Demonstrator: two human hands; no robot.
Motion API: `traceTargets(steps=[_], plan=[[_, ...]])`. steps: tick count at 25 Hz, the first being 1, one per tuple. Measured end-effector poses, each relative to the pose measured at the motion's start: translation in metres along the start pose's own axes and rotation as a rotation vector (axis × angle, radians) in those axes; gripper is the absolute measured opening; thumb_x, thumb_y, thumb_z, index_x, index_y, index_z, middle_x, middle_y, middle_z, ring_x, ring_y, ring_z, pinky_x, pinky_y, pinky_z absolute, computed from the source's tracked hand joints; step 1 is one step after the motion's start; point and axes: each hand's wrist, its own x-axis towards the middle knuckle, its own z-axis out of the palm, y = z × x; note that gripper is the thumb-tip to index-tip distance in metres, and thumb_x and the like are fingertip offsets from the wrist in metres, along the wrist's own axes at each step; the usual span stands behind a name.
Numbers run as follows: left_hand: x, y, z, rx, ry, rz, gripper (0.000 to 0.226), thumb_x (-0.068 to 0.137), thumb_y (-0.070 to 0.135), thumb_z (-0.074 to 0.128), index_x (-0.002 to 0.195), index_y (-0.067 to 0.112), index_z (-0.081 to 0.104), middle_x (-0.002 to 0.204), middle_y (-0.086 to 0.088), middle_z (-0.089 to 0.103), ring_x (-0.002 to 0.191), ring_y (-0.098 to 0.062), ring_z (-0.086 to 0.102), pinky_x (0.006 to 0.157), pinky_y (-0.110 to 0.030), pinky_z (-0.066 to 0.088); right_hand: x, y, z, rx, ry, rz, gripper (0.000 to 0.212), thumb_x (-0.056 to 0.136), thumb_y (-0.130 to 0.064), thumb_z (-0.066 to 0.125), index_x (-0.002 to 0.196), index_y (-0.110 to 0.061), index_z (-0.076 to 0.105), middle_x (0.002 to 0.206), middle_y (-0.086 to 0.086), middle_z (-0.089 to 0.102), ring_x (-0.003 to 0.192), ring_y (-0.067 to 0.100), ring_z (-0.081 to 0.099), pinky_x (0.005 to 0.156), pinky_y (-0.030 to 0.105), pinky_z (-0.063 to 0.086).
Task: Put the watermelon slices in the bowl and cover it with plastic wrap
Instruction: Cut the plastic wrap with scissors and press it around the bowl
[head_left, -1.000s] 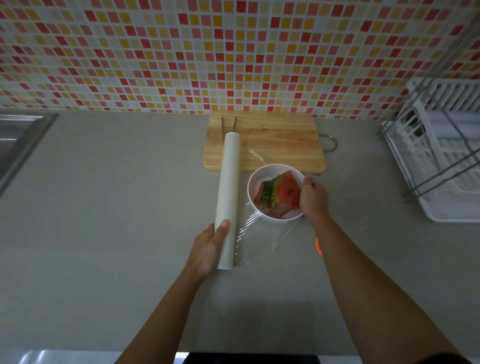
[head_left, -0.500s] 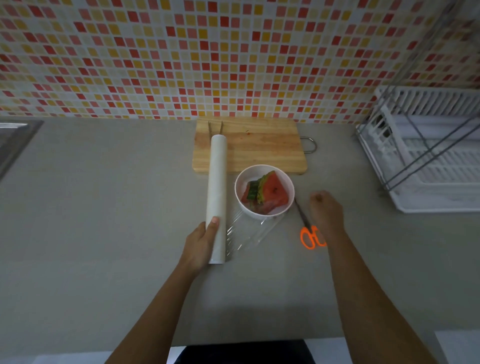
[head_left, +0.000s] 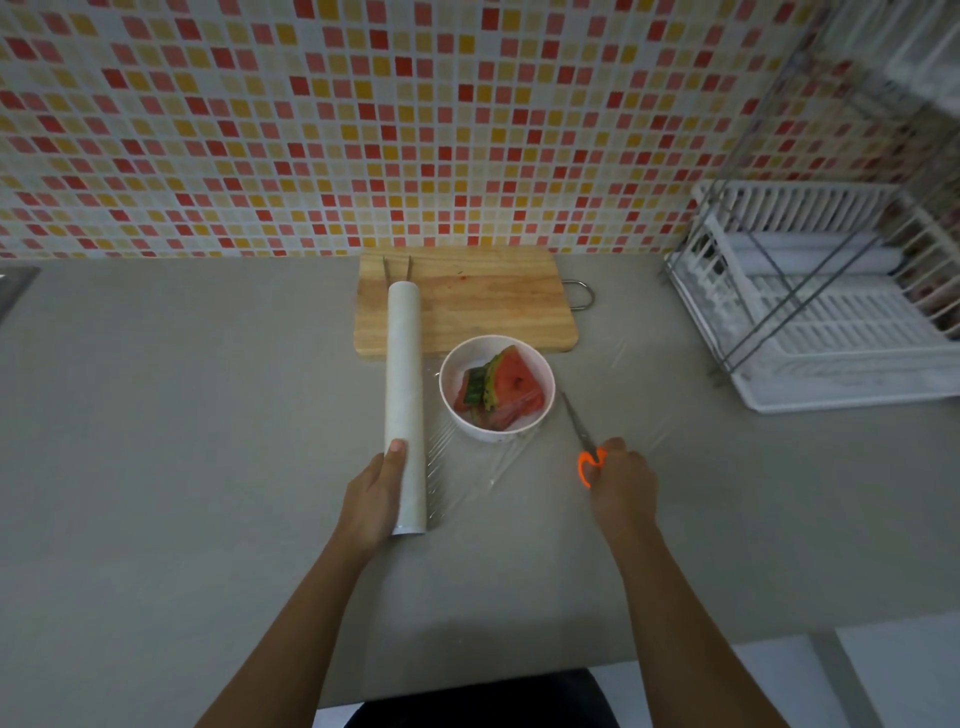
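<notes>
A white bowl (head_left: 540, 364) holding red watermelon slices (head_left: 511, 387) stands on the grey counter just in front of the cutting board. A clear sheet of plastic wrap (head_left: 467, 467) runs from the white roll (head_left: 402, 384) under and past the bowl. My left hand (head_left: 374, 493) holds the near end of the roll, thumb on top. My right hand (head_left: 621, 480) lies over the orange handles of a pair of scissors (head_left: 584, 441) to the right of the bowl, fingers curled onto them. The blades point toward the bowl.
A wooden cutting board (head_left: 483, 301) with a metal hanging loop lies against the tiled wall. A white dish rack (head_left: 821, 322) with a metal frame stands at the right. A sink edge (head_left: 13, 283) shows at far left.
My right hand left the bowl's rim, moved right and down, and now rests on the scissors' handles. My left hand stays on the roll. The camera tilted up a little.
</notes>
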Motion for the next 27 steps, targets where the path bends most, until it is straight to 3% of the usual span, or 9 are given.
traceTargets(steps=[3, 6, 9, 12, 17, 23, 27], plan=[[0.000, 0.000, 0.000, 0.007, 0.008, 0.008, 0.037, 0.095, 0.057, 0.036, 0.091, 0.029, 0.060, 0.105, 0.001, 0.058, 0.093, -0.018, 0.055, 0.082, -0.029, 0.036, -0.004, -0.006, -0.005, 0.197, 0.087, -0.060, 0.032, 0.097, -0.020, 0.040, 0.120, 0.000, 0.050, 0.110, 0.029, 0.059, 0.102, 0.041, 0.056, 0.083, 0.042, 0.040], [0.001, -0.001, 0.001, 0.029, 0.008, 0.018, 0.040, 0.095, 0.056, 0.034, 0.097, 0.026, 0.060, 0.105, -0.001, 0.058, 0.094, -0.020, 0.055, 0.083, -0.029, 0.036, -0.015, -0.028, -0.014, 0.564, 0.143, -0.254, 0.023, 0.096, -0.020, 0.043, 0.112, -0.013, 0.059, 0.088, 0.011, 0.065, 0.083, 0.027, 0.061, 0.069, 0.029, 0.039], [0.003, -0.003, 0.001, 0.011, 0.011, 0.004, 0.040, 0.095, 0.057, 0.035, 0.099, 0.025, 0.060, 0.107, -0.002, 0.057, 0.095, -0.021, 0.055, 0.083, -0.030, 0.037, -0.034, -0.055, -0.018, 0.862, 0.000, -0.397, 0.017, 0.093, -0.029, 0.051, 0.095, -0.045, 0.057, 0.075, -0.012, 0.061, 0.068, -0.001, 0.058, 0.065, 0.016, 0.043], [0.002, -0.004, 0.002, 0.007, 0.014, -0.003, 0.038, 0.094, 0.057, 0.035, 0.098, 0.027, 0.058, 0.108, 0.000, 0.056, 0.096, -0.020, 0.054, 0.083, -0.030, 0.036, -0.048, -0.071, -0.015, 1.044, -0.182, -0.400, 0.023, 0.083, -0.037, 0.060, 0.095, -0.056, 0.056, 0.083, -0.012, 0.063, 0.072, 0.001, 0.060, 0.064, 0.013, 0.048], [0.004, -0.003, 0.002, -0.006, 0.029, -0.019, 0.039, 0.093, 0.059, 0.038, 0.098, 0.027, 0.059, 0.110, 0.001, 0.057, 0.099, -0.020, 0.055, 0.085, -0.029, 0.038, -0.066, -0.084, 0.002, 1.189, -0.323, -0.335, 0.030, 0.067, -0.041, 0.071, 0.093, -0.035, 0.058, 0.078, -0.005, 0.063, 0.071, 0.005, 0.061, 0.068, 0.021, 0.049], [-0.002, -0.001, 0.000, 0.013, 0.032, -0.018, 0.048, 0.087, 0.067, 0.035, 0.095, 0.027, 0.061, 0.111, 0.000, 0.058, 0.100, -0.020, 0.057, 0.086, -0.031, 0.041, -0.120, -0.054, 0.036, 1.200, -0.376, -0.196, 0.017, 0.080, -0.015, 0.071, 0.086, -0.025, 0.058, 0.072, -0.009, 0.067, 0.064, -0.004, 0.060, 0.064, 0.013, 0.047], [-0.005, 0.004, -0.003, -0.012, 0.018, -0.023, 0.051, 0.079, 0.073, 0.036, 0.101, 0.033, 0.058, 0.116, 0.000, 0.057, 0.102, -0.019, 0.056, 0.092, -0.033, 0.042, -0.165, -0.026, 0.056, 1.192, -0.461, -0.148, 0.012, 0.086, -0.013, 0.063, 0.090, -0.021, 0.056, 0.066, -0.017, 0.070, 0.063, -0.009, 0.060, 0.062, 0.007, 0.045]])
